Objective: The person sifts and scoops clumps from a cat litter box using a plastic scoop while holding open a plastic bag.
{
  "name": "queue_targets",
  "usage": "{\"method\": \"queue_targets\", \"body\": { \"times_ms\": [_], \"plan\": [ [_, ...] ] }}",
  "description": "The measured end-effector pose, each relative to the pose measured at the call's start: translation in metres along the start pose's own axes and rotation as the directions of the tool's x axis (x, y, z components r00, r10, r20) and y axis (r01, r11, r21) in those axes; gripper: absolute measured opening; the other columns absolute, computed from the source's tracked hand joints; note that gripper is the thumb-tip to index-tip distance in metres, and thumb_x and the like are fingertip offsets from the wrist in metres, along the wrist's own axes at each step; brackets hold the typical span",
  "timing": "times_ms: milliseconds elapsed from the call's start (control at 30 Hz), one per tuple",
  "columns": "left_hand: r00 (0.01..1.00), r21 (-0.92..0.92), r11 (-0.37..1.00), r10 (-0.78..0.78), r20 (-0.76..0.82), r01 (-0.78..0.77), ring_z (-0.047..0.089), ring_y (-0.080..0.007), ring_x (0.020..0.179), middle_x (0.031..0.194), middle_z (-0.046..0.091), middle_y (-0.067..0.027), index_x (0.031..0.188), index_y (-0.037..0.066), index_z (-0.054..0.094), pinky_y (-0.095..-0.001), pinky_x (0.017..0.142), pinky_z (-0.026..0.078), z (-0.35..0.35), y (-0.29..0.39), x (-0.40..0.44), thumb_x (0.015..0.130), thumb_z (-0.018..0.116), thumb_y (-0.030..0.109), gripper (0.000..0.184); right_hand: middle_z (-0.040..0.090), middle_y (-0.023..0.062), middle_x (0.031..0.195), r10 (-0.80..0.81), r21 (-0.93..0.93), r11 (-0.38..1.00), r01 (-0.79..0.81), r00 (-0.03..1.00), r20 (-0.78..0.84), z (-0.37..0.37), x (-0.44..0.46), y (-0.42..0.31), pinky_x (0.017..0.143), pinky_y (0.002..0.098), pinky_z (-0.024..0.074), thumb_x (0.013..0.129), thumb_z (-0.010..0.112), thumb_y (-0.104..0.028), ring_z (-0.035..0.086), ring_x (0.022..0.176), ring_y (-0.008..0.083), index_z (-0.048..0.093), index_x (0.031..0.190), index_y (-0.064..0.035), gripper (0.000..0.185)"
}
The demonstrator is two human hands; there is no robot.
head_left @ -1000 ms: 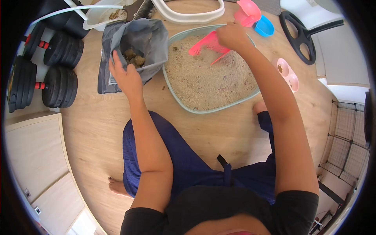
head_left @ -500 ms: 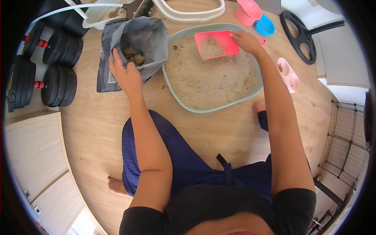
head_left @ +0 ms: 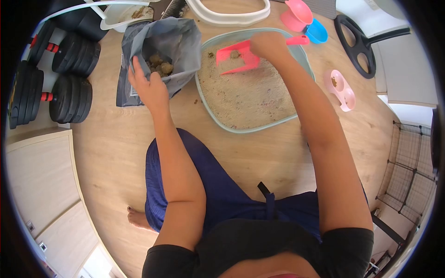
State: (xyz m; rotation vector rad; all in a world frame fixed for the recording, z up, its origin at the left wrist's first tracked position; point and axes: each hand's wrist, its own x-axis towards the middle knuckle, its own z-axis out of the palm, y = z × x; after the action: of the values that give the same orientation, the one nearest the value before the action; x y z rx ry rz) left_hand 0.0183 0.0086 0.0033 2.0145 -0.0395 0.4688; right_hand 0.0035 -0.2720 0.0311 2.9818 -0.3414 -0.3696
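My right hand is closed around the pink litter scoop near where its handle meets the pan. The scoop is over the far part of the litter box, its pan carrying a clump and a little loose litter. Sandy litter fills the pale green box. To the left, a grey plastic bag stands with its mouth wide, and several brown clumps lie inside. My left hand grips the bag's near left rim, fingers along its edge.
Dumbbells stand at the left. A white frame and a dirty white tray lie at the back. Pink and blue cups, a pink double bowl and a black stand are at the right.
My right hand has moved left with the scoop. Most of the loose litter in the pan is gone, and a clump shows there. My left hand stays on the bag.
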Motion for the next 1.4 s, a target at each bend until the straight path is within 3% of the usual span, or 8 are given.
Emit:
{"method": "queue_targets", "body": {
  "times_ms": [400,700,900,1000,1067,1167,1300,1400],
  "plan": [
    [1.0,-0.04,0.999,0.002,-0.001,-0.002,0.03,-0.0372,0.132,0.143,0.026,-0.0252,0.136,0.006,0.041,-0.0386,0.105,0.026,0.002,-0.005,0.002,0.077,0.044,0.003,0.059,0.07,0.0081,0.092,-0.095,-0.078,0.993,0.093,0.995,-0.023,-0.004,0.028,-0.033,0.068,0.0387,0.0498,0.082,0.051,-0.016,0.067,0.088,0.0249,0.072,0.089,-0.0113,0.022],
    [1.0,0.0,1.0,0.025,-0.011,-0.025,0.032,-0.0367,0.131,0.142,0.028,-0.025,0.135,0.005,0.042,-0.038,0.105,0.027,0.001,-0.003,0.002,0.076,0.044,0.001,0.059,0.067,0.0136,0.099,-0.099,0.11,0.99,0.086,0.988,0.118,0.023,0.037,0.009,0.077,0.0438,0.0491,0.084,0.046,-0.024,0.064,0.093,0.0304,0.068,0.099,-0.0079,0.031],
    [1.0,-0.033,0.999,0.006,-0.001,-0.006,0.032,-0.0363,0.131,0.142,0.028,-0.0246,0.135,0.006,0.042,-0.0378,0.105,0.027,0.001,0.002,0.0,0.076,0.044,0.001,0.059,0.062,0.0159,0.109,-0.198,0.319,0.923,0.215,0.977,-0.083,0.063,0.018,0.074,0.088,0.0444,0.044,0.089,0.044,-0.035,0.058,0.103,0.0331,0.063,0.109,-0.0078,0.039],
    [1.0,-0.002,1.0,0.019,-0.002,-0.019,0.032,-0.0364,0.131,0.143,0.028,-0.0245,0.136,0.007,0.042,-0.0379,0.105,0.027,0.002,0.001,0.0,0.077,0.044,0.002,0.059,0.062,0.0162,0.109,-0.076,0.572,0.803,0.168,0.981,-0.181,0.059,-0.011,0.079,0.088,0.0448,0.0434,0.09,0.043,-0.038,0.058,0.101,0.0336,0.061,0.111,-0.0068,0.042],
    [1.0,0.027,0.999,0.029,0.002,-0.029,0.031,-0.0363,0.131,0.143,0.028,-0.0245,0.136,0.007,0.041,-0.0381,0.105,0.028,0.003,-0.002,-0.002,0.077,0.044,0.003,0.059,0.062,0.0165,0.108,0.1,0.577,0.81,-0.1,0.994,0.032,0.05,-0.022,0.083,0.088,0.0451,0.0432,0.091,0.041,-0.038,0.058,0.101,0.0338,0.061,0.11,-0.0061,0.042],
    [0.999,0.068,0.997,0.04,0.006,-0.04,0.031,-0.0363,0.132,0.143,0.028,-0.0246,0.136,0.007,0.041,-0.0386,0.105,0.027,0.007,-0.001,-0.001,0.077,0.044,0.003,0.059,0.063,0.0167,0.106,0.052,0.41,0.912,-0.007,0.994,-0.099,0.047,-0.032,0.075,0.087,0.0451,0.0433,0.092,0.039,-0.038,0.058,0.1,0.0343,0.062,0.107,-0.0053,0.043],
    [0.999,0.029,0.998,0.049,0.002,-0.049,0.031,-0.0366,0.132,0.142,0.028,-0.0244,0.136,0.008,0.042,-0.039,0.105,0.027,0.006,-0.005,-0.001,0.077,0.044,0.004,0.059,0.064,0.0169,0.104,0.139,0.492,0.865,-0.102,0.989,-0.039,0.035,-0.035,0.071,0.086,0.0453,0.0441,0.092,0.038,-0.038,0.059,0.099,0.0342,0.062,0.107,-0.0077,0.042],
    [0.998,0.033,0.998,0.055,0.013,-0.055,0.031,-0.0366,0.132,0.142,0.029,-0.0241,0.136,0.008,0.042,-0.0391,0.105,0.028,0.008,-0.006,-0.001,0.077,0.044,0.004,0.059,0.064,0.0164,0.102,0.099,0.394,0.918,-0.057,0.991,-0.088,0.034,-0.041,0.066,0.084,0.0463,0.0445,0.092,0.038,-0.039,0.059,0.097,0.0338,0.064,0.104,-0.0095,0.041]
  ]
}}
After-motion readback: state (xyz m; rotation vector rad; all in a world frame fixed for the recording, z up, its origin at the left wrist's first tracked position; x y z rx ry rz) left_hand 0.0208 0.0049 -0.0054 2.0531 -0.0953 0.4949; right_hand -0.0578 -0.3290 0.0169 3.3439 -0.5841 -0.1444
